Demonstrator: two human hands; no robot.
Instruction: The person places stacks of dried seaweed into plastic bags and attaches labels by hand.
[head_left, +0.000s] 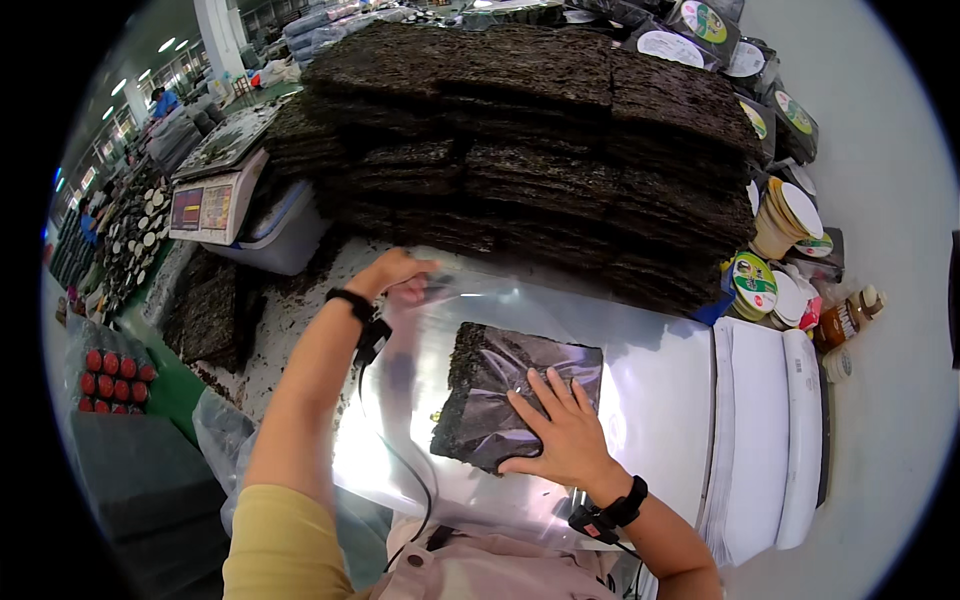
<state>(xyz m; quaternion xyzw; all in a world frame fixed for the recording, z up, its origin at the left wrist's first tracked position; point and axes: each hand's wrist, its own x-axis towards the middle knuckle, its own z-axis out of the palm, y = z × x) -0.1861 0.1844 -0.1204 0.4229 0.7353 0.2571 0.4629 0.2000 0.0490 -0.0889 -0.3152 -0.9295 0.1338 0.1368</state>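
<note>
A dark sheet stack of dried seaweed lies on the shiny metal work surface. Clear plastic film covers most of its right part, leaving the left edge bare. My right hand rests flat on the film over the stack, fingers spread. Up and to the left, my left hand is curled with its fingers closed around an edge of the film, near the foot of the big seaweed pile. Blur hides exactly how the fingers grip. Both wrists wear black straps with small wired devices.
Behind the surface rises a tall pile of seaweed sheets. A weighing scale stands at left above a plastic bin. Stacked white sheets line the right side, beside round labels and a brown bottle.
</note>
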